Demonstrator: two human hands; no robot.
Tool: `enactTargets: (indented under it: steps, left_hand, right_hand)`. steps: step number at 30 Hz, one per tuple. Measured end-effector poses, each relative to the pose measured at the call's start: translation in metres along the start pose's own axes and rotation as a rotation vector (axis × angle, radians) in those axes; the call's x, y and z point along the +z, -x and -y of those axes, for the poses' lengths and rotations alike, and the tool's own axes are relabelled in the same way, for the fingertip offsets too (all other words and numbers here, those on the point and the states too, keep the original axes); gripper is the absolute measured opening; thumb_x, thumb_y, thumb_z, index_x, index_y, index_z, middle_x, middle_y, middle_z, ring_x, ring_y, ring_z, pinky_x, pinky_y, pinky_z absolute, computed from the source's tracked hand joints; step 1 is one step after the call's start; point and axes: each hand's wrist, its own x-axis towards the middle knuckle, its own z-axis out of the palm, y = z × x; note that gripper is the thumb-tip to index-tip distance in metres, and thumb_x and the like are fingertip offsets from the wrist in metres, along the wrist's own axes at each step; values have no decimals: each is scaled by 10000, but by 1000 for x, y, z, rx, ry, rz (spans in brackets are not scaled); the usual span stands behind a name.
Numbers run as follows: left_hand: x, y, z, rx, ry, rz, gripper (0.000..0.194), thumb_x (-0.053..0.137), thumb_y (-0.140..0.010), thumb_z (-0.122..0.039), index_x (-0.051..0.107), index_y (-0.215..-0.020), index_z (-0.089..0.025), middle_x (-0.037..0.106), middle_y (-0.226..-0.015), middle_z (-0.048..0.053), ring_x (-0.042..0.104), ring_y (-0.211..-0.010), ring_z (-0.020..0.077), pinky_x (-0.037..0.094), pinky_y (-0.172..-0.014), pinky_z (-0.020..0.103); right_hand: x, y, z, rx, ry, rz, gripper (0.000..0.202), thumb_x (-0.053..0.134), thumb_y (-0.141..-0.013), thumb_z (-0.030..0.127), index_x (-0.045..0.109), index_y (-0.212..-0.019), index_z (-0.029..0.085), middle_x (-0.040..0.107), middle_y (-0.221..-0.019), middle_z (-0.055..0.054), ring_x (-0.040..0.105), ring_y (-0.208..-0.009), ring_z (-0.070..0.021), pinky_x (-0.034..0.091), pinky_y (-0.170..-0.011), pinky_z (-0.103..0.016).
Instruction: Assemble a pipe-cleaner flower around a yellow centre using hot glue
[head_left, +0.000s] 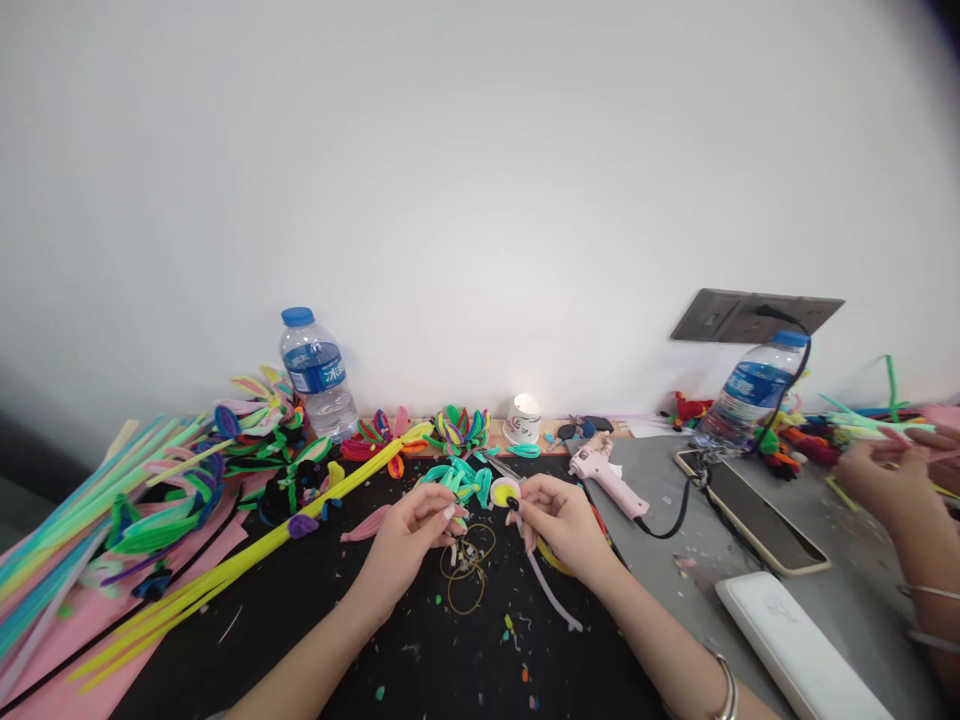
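Observation:
My right hand [559, 520] is closed in a pinch on a small round pipe-cleaner piece [504, 492], yellow in the middle with a pale rim and a dark spot at the fingertips. A pale lilac pipe cleaner [553, 594] hangs below that hand. My left hand [416, 530] is closed, its thumb and fingers together; what they hold, if anything, is too small to make out. Just beyond the hands lies a bunch of teal pipe-cleaner petals [457, 478]. Thin gold-coloured loops [466, 590] lie on the black mat between my wrists.
Pipe-cleaner bundles [75, 540] and long yellow stems [247, 548] fill the left. A water bottle [319, 375], paper cup [523, 420] and pink glue gun [606, 475] stand or lie behind. Rightward are a phone [757, 510], a white power bank [799, 645] and another person's hands [885, 480].

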Motion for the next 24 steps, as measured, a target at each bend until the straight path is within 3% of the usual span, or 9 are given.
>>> enactTargets:
  steps: [7,24]
  left_hand:
    - [-2,-1,2,47,0,11,112,641,-734,-266,610,-730,-159,573,-577,-12,546,-530,135,454,-550,261]
    - [2,7,-8,26,-17,91,102,653,-705,-249,663,-652,-162,666,-622,59,625,-623,207,491,-650,338]
  right_hand:
    - [-1,-1,-2,-3,2,10,225,618,-766,376,537,-731,169,634,-589,11,532,-375,-91,423,-380,-203]
    - [-1,-1,-7,1,4,19,232,612,-767,393,541,-742,174,651,-618,-1,530,-372,-94,422,-375,-207]
